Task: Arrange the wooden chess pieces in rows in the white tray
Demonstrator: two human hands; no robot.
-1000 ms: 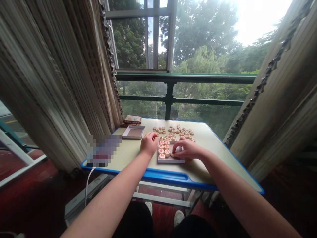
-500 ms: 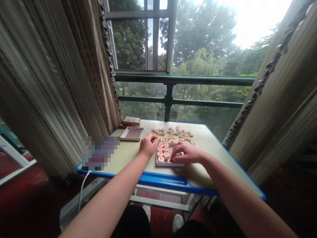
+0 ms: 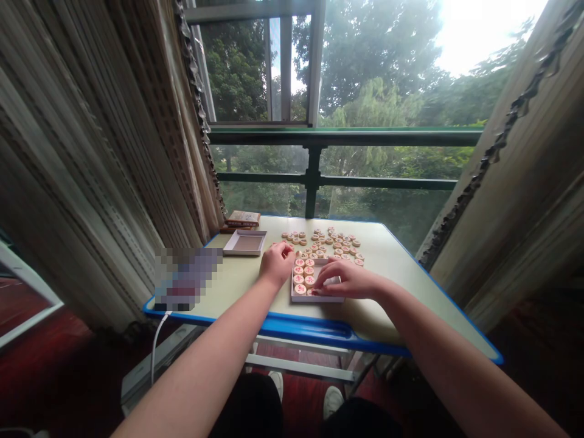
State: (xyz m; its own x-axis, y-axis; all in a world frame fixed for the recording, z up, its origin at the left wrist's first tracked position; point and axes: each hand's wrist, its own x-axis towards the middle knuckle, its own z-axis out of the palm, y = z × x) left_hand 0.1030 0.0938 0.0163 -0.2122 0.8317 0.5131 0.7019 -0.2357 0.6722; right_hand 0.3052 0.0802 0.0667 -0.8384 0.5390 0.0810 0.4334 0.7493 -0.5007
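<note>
Blue-edged table, red Chinese characters on discs in box

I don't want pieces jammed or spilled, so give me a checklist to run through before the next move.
1. Box open and resting on the table: ok.
2. Pieces in the box's left column face up: ok, red marks show.
3. Room left in the box: ok, bare floor shows right of the two columns, partly hidden by the right hand.
4. Right hand's grip: cannot tell; its fingertips are at the near piece of the second column.
5. Left hand free: cannot tell; its fingers are curled by the box's far left corner.
6. All pieces boxed: not ok, many loose pieces lie beyond the box.
</note>
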